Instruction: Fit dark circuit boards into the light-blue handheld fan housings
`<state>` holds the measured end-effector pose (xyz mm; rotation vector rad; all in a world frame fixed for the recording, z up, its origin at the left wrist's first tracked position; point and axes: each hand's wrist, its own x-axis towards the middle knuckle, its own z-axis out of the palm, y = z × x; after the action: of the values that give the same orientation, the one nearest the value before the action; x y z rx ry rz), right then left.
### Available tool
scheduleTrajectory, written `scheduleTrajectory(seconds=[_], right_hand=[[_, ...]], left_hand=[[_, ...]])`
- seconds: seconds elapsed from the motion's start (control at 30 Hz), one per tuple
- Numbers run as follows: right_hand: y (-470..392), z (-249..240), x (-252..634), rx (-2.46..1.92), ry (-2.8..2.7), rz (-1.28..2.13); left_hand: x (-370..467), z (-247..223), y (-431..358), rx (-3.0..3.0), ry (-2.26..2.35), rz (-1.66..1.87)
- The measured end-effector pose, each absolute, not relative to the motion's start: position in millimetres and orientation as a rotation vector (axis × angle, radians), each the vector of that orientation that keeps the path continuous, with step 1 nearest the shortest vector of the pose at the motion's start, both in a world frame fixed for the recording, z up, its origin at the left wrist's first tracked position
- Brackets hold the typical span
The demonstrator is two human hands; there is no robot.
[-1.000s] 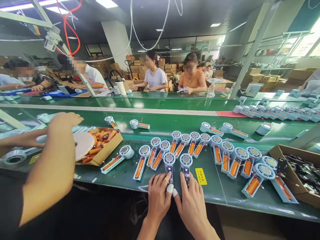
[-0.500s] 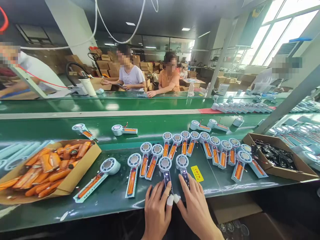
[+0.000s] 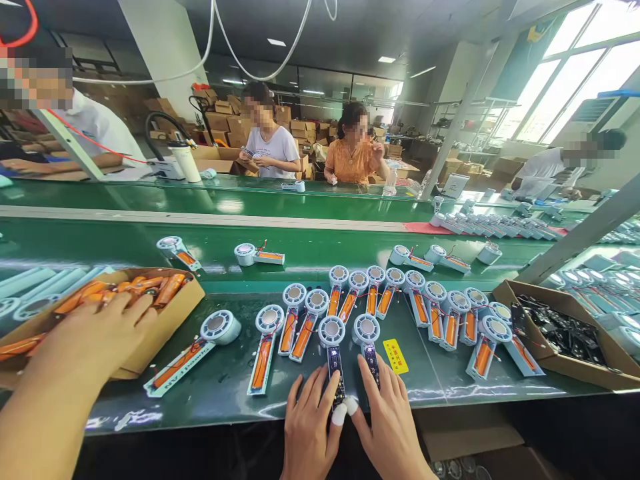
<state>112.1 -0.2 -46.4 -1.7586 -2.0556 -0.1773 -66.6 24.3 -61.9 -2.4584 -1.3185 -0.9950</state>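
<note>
Two board-bearing fans (image 3: 332, 331) (one yellow card (image 3: 395, 357)).

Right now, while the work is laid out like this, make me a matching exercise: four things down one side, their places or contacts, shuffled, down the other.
1. Yellow label
2. Left hand
3. Black parts
4. Co-worker's hand

A. Over the left-side carton of orange cells
B. Flat on the green bench
C. Index finger on a dark circuit board
D. Inside the right-side carton

Pairs: 1-B, 2-C, 3-D, 4-A

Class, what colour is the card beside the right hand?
The card is yellow with red print; best view: head.
</note>
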Motion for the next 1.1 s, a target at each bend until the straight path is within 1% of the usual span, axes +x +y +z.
scheduleTrajectory(seconds=[0.23,0.5,1.1], right_hand=[[1,-49,115,-1.737,-2.089,-0.219],[2,-52,115,-1.724,-2.076,-0.260],[1,-47,116,-1.757,-2.082,-0.185]], left_hand=[[-61,-58,21,-2.433,-1.358,-0.995],[-58,-58,19,-2.436,-1.407,-0.914],[-56,-60,20,-2.443,-1.416,-0.949]])
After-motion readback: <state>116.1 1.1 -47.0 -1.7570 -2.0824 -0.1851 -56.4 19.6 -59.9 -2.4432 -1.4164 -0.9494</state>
